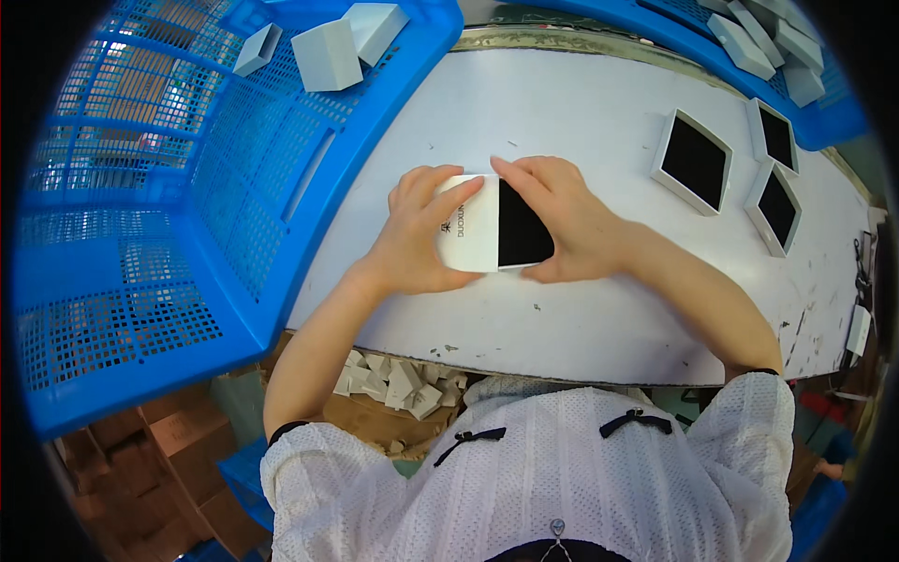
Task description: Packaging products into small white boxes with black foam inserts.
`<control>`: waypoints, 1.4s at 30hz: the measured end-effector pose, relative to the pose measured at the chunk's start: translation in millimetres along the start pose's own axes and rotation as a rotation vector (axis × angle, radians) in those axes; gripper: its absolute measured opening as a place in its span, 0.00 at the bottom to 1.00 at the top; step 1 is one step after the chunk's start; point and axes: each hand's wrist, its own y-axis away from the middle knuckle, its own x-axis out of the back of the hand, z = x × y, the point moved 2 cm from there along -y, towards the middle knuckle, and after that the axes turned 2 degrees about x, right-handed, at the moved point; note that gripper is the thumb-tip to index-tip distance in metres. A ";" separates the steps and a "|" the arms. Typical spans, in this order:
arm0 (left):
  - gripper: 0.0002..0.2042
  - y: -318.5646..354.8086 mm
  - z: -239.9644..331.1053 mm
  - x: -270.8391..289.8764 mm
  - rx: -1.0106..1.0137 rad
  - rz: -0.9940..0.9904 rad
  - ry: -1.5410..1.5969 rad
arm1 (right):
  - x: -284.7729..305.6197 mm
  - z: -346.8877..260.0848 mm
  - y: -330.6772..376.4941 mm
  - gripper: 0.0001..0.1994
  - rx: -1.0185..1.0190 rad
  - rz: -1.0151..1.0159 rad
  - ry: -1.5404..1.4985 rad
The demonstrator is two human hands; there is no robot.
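Over the middle of the white table, my left hand (417, 229) grips a white box lid (478, 239) with dark print on its top. My right hand (576, 225) is wrapped round a white box base with a black insert (521, 225). The lid covers the left part of the base, and the black insert shows on the right. Whether the lid sits over the rim or only overlaps it, I cannot tell. Both hands have fingers along the far edge and the near edge of the box.
Three white box bases with black inserts (695, 159) lie at the right. A big blue plastic crate (314, 187) with a few white boxes (328, 56) stands at the left. Another blue crate (833, 117) holds several white boxes at the far right. White pieces (403, 384) lie below the table edge.
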 end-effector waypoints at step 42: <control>0.28 12.7 0.8 -39.6 0.554 0.620 0.553 | 12.5 4.3 42.5 0.44 -0.415 0.291 0.351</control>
